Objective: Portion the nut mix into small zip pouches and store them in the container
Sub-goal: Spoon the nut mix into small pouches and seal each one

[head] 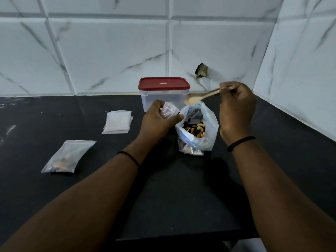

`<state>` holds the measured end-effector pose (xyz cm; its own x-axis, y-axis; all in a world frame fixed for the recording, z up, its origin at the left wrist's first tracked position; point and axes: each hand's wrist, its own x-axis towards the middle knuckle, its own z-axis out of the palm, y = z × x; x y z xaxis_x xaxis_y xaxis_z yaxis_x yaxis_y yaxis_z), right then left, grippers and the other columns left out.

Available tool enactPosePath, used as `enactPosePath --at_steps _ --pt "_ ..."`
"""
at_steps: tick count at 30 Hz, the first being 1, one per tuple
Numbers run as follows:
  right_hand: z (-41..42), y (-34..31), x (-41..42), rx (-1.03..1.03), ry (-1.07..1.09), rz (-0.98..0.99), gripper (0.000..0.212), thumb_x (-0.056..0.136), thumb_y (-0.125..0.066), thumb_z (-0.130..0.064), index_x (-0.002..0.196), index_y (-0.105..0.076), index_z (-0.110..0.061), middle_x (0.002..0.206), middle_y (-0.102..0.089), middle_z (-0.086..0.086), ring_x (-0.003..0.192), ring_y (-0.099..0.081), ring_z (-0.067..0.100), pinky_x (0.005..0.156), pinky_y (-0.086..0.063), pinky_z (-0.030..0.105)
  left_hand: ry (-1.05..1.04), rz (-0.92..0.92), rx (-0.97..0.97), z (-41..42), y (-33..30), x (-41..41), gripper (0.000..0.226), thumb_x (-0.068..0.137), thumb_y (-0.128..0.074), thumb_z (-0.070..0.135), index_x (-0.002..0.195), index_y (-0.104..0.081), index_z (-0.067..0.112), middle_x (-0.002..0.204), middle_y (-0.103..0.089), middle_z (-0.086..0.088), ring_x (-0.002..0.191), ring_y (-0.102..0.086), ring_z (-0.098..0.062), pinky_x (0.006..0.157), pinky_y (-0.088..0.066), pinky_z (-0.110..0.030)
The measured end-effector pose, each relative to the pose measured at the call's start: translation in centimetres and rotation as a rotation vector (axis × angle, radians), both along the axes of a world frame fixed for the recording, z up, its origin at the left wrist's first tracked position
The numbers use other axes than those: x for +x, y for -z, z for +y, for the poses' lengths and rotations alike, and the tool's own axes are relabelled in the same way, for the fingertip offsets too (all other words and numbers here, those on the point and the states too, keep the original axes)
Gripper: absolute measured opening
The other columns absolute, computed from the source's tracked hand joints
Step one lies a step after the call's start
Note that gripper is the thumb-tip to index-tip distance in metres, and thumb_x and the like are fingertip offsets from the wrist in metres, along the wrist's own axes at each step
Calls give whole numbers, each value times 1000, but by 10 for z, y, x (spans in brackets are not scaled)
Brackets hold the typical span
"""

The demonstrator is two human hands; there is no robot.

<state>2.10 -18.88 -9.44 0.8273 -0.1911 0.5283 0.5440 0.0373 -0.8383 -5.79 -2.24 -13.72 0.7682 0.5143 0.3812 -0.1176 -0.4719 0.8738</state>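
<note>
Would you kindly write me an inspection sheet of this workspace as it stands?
Surface: dark counter, pale smears at far left.
Job's things: open nut bag with mix inside; container behind it, red lid on; filled pouch lying flat at left; stack of empty pouches beside the left hand.
Clutter: nothing seen.
Grippers: left hand holds a small pouch; right hand holds a wooden spoon, bowl empty, above the bag.
Cables: nothing seen.
Surroundings: marbled wall tiles; dark fitting on the wall behind the container.
</note>
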Motion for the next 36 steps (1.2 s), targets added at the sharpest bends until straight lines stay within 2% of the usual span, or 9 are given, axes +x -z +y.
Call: enactPosePath --at_steps 2,6,9,11,18,22,25,30,36 --pt "-5 5 11 -147 133 86 10 91 -62 -22 86 -71 -21 76 -66 -8 72 -61 9 73 -54 33 2 61 33 -2 -1 0 49 75 -82 42 111 -56 21 102 -67 6 91 -65 -10 78 -55 -32" --pt "-4 16 19 -372 146 126 12 93 -62 -25 84 -70 -24 80 -69 -5 77 -64 14 62 -44 24 19 190 52 -4 -2 0 41 75 -82 31 105 -56 23 102 -67 4 89 -65 -11 76 -55 -32" --pt "4 24 21 -376 46 103 10 90 -67 -20 83 -72 -26 86 -73 -6 82 -69 13 75 -56 32 4 216 62 -5 -5 0 38 77 -78 22 108 -55 23 105 -66 3 90 -63 -10 69 -50 -25" --pt "8 27 20 -390 -23 93 9 89 -68 -17 86 -74 -24 88 -75 -5 83 -70 12 82 -58 38 -10 209 59 -5 -5 -1 35 78 -76 19 108 -56 23 104 -66 3 88 -63 -9 67 -48 -24" --pt "10 26 21 -450 -55 104 6 87 -70 -22 86 -76 -21 82 -74 -8 78 -70 9 78 -59 35 -32 178 25 -3 -4 0 26 84 -70 18 106 -56 22 93 -62 9 83 -60 -6 63 -45 -23" --pt "9 25 22 -394 -73 191 8 85 -70 -24 79 -76 -22 79 -74 -7 78 -70 12 77 -59 35 -32 176 12 -3 -3 1 27 85 -68 17 107 -54 23 92 -60 12 83 -58 -4 63 -45 -21" --pt "8 25 24 -296 -129 283 16 84 -67 -16 70 -73 -22 78 -75 -1 79 -73 17 70 -59 30 -29 168 -10 -2 -3 1 27 85 -68 15 108 -55 21 95 -62 9 84 -60 -6 63 -45 -21" --pt "8 28 26 -172 -185 411 18 70 -60 -17 57 -73 -21 69 -75 3 75 -74 24 78 -62 47 -1 153 -62 -3 -1 1 29 84 -68 11 109 -56 20 99 -65 4 88 -63 -11 69 -49 -26" --pt "7 28 33 21 -169 525 21 79 -62 -3 63 -70 -15 60 -71 3 78 -74 28 85 -60 49 12 117 -103 -4 -2 1 29 83 -67 8 110 -58 16 99 -67 1 87 -64 -15 70 -49 -28"
